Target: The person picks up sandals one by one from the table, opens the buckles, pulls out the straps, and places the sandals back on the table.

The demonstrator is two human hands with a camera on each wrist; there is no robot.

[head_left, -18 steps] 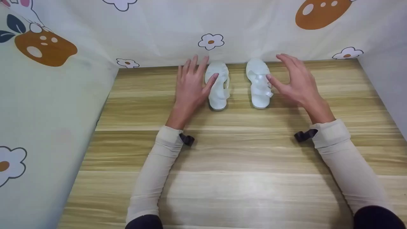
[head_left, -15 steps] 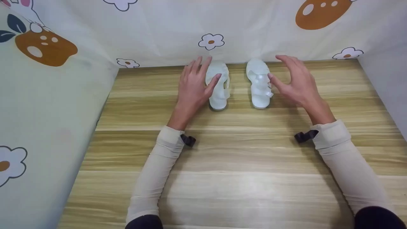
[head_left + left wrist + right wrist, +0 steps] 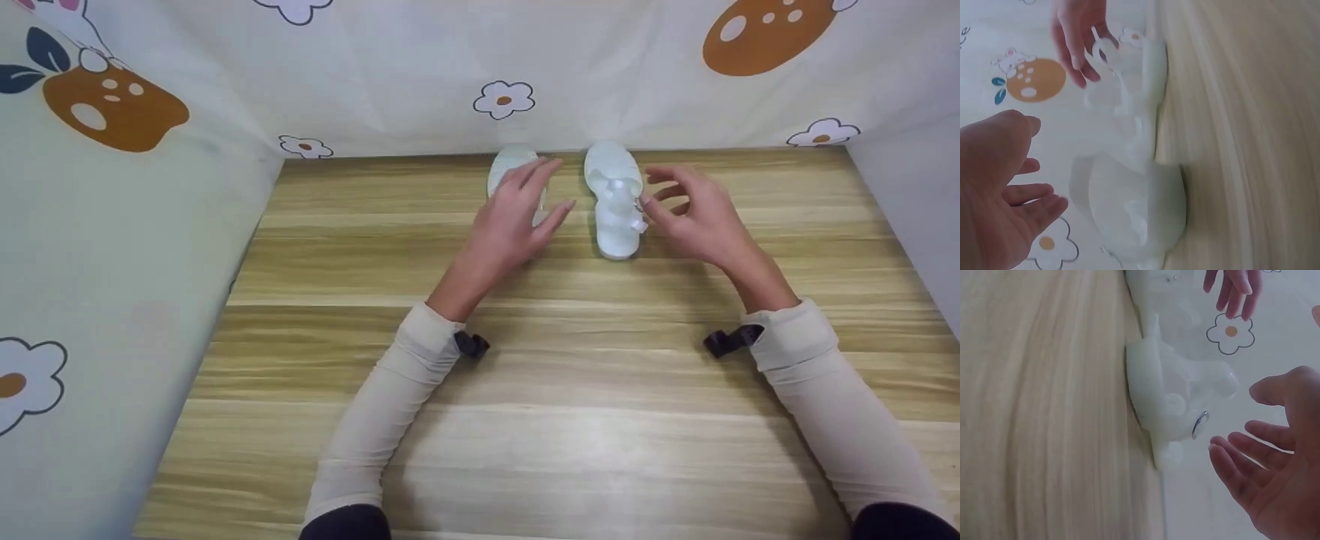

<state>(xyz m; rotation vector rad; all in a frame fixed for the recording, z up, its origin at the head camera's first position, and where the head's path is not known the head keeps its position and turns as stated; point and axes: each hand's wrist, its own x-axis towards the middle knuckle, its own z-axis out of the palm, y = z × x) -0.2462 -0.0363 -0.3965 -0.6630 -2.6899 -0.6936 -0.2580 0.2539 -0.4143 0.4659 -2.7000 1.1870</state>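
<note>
Two pale, whitish sandals lie side by side, lengthwise, at the back of the wooden surface. My left hand [image 3: 514,214] is over the left sandal [image 3: 510,159] and hides most of it; its fingers are spread and hold nothing. Beside the outer edge of the right sandal [image 3: 619,240] is my right hand [image 3: 697,217], fingers loosely bent, thumb close to the strap. In the right wrist view, a gap shows between that hand [image 3: 1280,461] and the strap's round metal buckle [image 3: 1200,425].
A light cloth wall [image 3: 420,90] printed with flowers and orange fruit rises right behind the sandals. Another printed panel [image 3: 150,247] stands along the left, and a plain pale one [image 3: 911,202] along the right. The wood-grain surface [image 3: 570,360] stretches toward me.
My left hand has moved right, from beside the left sandal to over it. The right hand's fingers have drawn closer together and lower, near the right sandal's strap. Both sandals stay in place.
</note>
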